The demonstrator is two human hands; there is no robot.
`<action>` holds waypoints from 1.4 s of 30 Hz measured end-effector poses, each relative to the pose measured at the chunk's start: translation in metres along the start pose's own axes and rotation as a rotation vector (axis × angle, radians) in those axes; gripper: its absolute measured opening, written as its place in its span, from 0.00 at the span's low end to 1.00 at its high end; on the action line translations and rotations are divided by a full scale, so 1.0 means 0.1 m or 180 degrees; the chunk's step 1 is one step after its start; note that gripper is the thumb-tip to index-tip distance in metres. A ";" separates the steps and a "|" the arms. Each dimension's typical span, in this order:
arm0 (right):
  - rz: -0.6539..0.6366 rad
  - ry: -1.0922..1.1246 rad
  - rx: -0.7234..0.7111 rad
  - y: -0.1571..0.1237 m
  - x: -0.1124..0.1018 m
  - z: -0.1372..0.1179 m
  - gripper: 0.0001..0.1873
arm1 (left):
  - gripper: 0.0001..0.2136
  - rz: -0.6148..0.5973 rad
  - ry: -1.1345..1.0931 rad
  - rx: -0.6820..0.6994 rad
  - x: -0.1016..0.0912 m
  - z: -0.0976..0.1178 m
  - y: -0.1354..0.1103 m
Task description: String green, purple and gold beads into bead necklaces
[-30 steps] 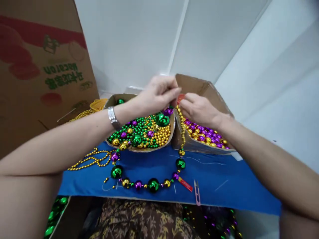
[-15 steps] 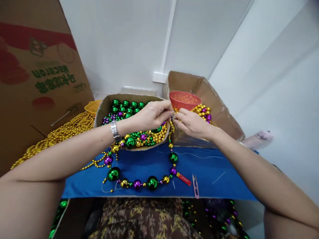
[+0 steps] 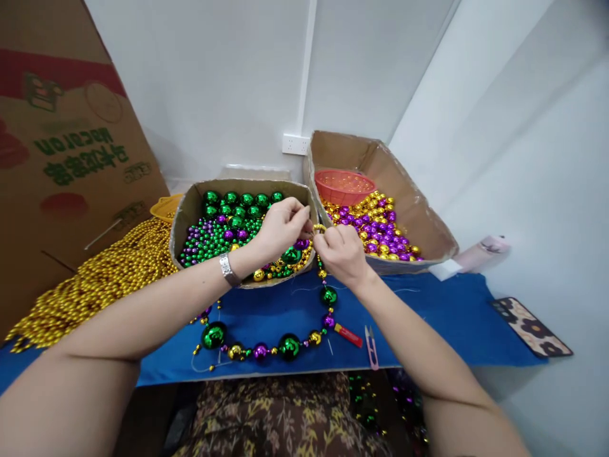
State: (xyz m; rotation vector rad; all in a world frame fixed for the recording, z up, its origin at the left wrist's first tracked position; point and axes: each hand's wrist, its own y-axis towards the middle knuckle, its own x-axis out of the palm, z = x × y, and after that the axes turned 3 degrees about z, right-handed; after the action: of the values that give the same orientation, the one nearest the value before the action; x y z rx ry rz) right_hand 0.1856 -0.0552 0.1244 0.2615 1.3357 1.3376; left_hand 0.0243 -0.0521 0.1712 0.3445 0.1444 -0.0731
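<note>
A bead necklace (image 3: 289,346) of green, purple and gold balls hangs from my hands and curves across the blue cloth. My right hand (image 3: 343,254) is closed around its upper right end, where small gold beads (image 3: 320,228) bunch at the fingers. Just left of it, my left hand (image 3: 285,228) pinches what looks like the thin thread at that end; the fingertips hide most of it. Both hands are held above the front edges of two bead boxes. Below them on the cloth lie pink thread snips (image 3: 372,349) and a red and yellow stick-like item (image 3: 349,334).
An open carton (image 3: 240,285) of mixed beads stands behind my left hand. Another carton (image 3: 380,149) holds gold and purple beads and a red basket (image 3: 345,187). Gold bead strands (image 3: 109,273) are heaped left; a flower-patterned phone (image 3: 531,326) lies right on the blue cloth (image 3: 428,317).
My right hand has moved slightly left and down, its fingers now closed around the gold bead end. The thread stretched between the hands no longer shows. The view has swung a little to the right.
</note>
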 end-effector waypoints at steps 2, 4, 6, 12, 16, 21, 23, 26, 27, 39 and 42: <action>0.0018 0.0371 0.0628 -0.10 0.06 -0.13 0.18 | 0.10 0.0123 -0.0820 -0.0587 0.01 -0.02 -0.01; -0.0029 0.1173 0.1503 -0.21 0.13 -0.30 0.16 | 0.10 0.0126 -0.1270 -0.0846 0.00 -0.04 -0.04; -0.0157 0.2400 0.2336 -0.33 0.22 -0.46 0.15 | 0.10 0.0071 -0.1413 -0.0905 -0.02 -0.05 -0.09; 0.0181 0.3502 0.3119 -0.52 0.42 -0.64 0.19 | 0.11 -0.0232 -0.1131 -0.0757 -0.09 -0.13 -0.23; 0.0466 0.1827 0.2055 -0.55 0.53 -0.51 0.17 | 0.14 -0.0431 -0.0660 -0.0654 -0.17 -0.23 -0.27; 0.0642 0.0960 0.0667 -0.57 0.66 -0.35 0.26 | 0.16 -0.0595 -0.0365 -0.0598 -0.25 -0.30 -0.30; 0.0692 0.0884 0.0333 -0.57 0.67 -0.31 0.29 | 0.15 -0.0760 -0.0210 -0.0606 -0.27 -0.31 -0.31; 0.0673 0.0920 0.0057 -0.55 0.65 -0.28 0.28 | 0.17 -0.1069 0.0169 -0.0555 -0.28 -0.32 -0.33; 0.0591 0.0988 -0.0032 -0.55 0.63 -0.27 0.26 | 0.18 -0.1176 0.0300 -0.0540 -0.29 -0.32 -0.32; -0.0001 0.1932 0.1316 -0.57 0.52 -0.45 0.20 | 0.17 -0.1098 -0.0083 -0.0904 -0.31 -0.52 -0.45; -0.0385 0.2700 0.1662 -0.73 0.33 -0.72 0.29 | 0.16 -0.0613 -0.0152 -0.0543 -0.32 -0.56 -0.47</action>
State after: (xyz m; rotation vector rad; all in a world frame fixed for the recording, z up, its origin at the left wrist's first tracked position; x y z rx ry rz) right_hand 0.1580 -0.0901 0.0259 -0.0612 2.3739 0.9932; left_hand -0.0191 -0.0755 0.1086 0.1576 0.1352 -0.2576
